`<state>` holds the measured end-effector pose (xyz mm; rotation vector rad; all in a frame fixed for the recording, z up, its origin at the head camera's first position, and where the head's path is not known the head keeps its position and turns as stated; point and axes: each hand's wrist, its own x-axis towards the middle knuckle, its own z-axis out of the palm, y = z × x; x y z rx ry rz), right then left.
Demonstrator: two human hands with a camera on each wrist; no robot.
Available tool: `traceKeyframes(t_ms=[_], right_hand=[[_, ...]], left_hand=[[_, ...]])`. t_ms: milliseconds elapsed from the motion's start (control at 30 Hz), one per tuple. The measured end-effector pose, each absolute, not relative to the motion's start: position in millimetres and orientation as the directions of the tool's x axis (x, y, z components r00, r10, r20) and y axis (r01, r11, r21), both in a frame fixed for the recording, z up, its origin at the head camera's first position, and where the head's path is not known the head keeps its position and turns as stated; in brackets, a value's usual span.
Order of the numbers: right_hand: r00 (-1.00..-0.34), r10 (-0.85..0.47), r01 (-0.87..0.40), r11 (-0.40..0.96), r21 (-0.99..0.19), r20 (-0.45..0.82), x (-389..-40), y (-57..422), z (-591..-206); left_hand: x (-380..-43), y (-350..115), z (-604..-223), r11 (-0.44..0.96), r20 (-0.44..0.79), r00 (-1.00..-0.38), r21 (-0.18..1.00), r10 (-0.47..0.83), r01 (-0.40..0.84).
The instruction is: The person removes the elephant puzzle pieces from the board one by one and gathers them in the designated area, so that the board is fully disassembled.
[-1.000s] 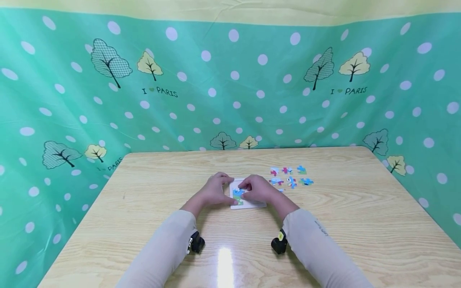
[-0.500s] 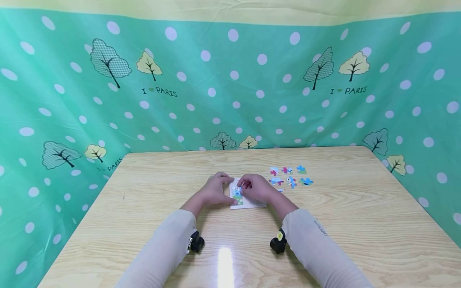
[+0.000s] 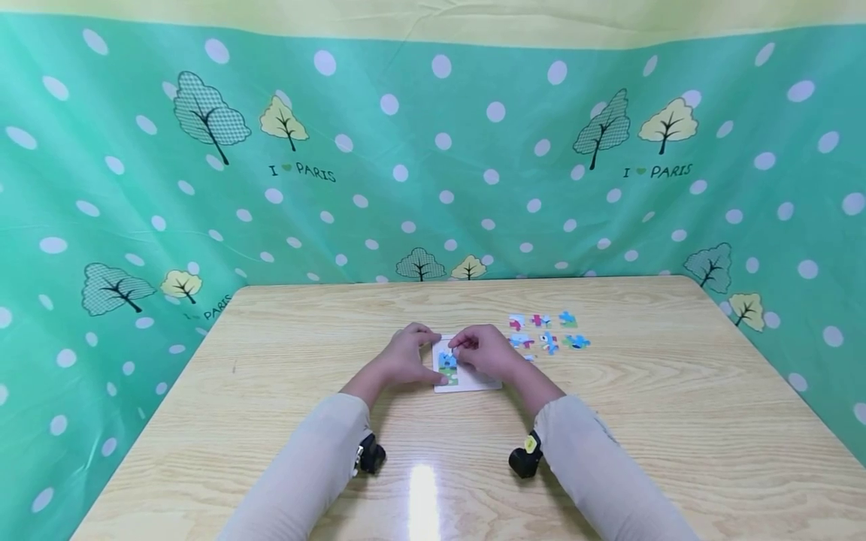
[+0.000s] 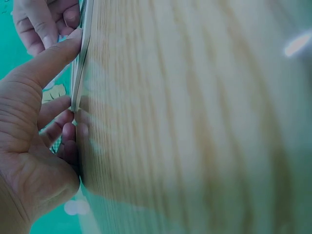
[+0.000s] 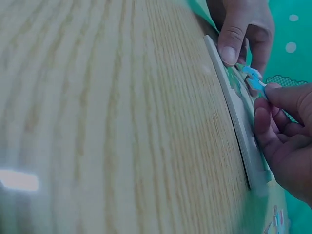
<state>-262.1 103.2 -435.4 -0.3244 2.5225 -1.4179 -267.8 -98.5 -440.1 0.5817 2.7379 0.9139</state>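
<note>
A white-framed jigsaw tray [image 3: 482,381] lies on the table between the two hands. Its left part holds blue and green puzzle pieces [image 3: 447,371]. My left hand [image 3: 404,358] holds the tray at its left side, with the thumb on the near corner and the fingers by the far corner. My right hand [image 3: 489,353] is over the tray. In the right wrist view, its thumb and fingertips pinch a blue and white puzzle piece [image 5: 254,78], tilted above the green pieces. The fingers partly cover that piece in the head view.
Several loose puzzle pieces [image 3: 549,342] lie behind and to the right of the tray, partly behind the right hand. The wooden table [image 3: 271,391] reaches back to a green dotted curtain [image 3: 419,203].
My right hand keeps hold of the puzzle piece and shifts it slightly over the tray's upper left, its fingers changing angle. My left hand stays at the tray's left side.
</note>
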Motion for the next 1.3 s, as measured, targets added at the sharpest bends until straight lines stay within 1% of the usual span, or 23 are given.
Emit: traceKeyframes(t_ms=[200,333,733,1033,1300], right_hand=[[-0.953,-0.284,-0.005,0.367,-0.930,-0.107,-254.6,106.8,-432.9],[-0.962,-0.254,0.017,0.325,-0.945,-0.104,-250.6,110.7,-431.5],[-0.971,-0.217,0.037,0.271,-0.962,-0.098,-243.4,124.3,-430.6],[-0.977,-0.203,0.015,0.256,-0.966,-0.069,-235.9,135.4,-432.3],[-0.986,-0.153,0.035,0.232,-0.972,-0.072,-227.1,144.3,-429.0]], left_hand=[[-268.2,-98.6,-440.0,0.737,-0.055,-0.900,0.596,0.432,0.318],[-268.7,-99.0,-440.8,0.734,-0.049,-0.896,0.595,0.440,0.328],[-268.2,-98.8,-440.5,0.737,-0.060,-0.898,0.596,0.436,0.319],[-266.2,-99.1,-440.1,0.736,-0.065,-0.901,0.604,0.429,0.307],[-264.2,-99.5,-439.5,0.734,-0.063,-0.904,0.609,0.423,0.301]])
